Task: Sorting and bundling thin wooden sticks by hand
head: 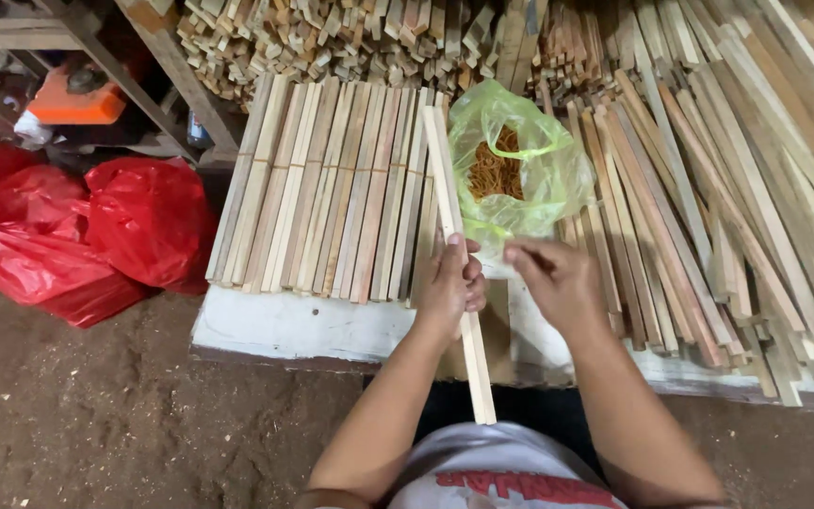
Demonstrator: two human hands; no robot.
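Note:
My left hand (pixel 450 286) grips a long pale wooden slat (pixel 447 188) near its middle; the slat runs from my lap up over the bench. My right hand (pixel 558 280) hovers beside it with fingers pinched together near the slat, whether it holds something small I cannot tell. Just beyond both hands lies an open green plastic bag (pixel 544 179) with a heap of orange-brown rubber bands (pixel 495 172) inside.
A row of flat slats (pixel 332 188) lies side by side on the white bench (pixel 294 325). Loose slats (pixel 708 188) pile up on the right, cut stick ends (pixel 350 38) at the back. Red plastic bags (pixel 87 236) sit on the sawdust floor (pixel 96 415) to the left.

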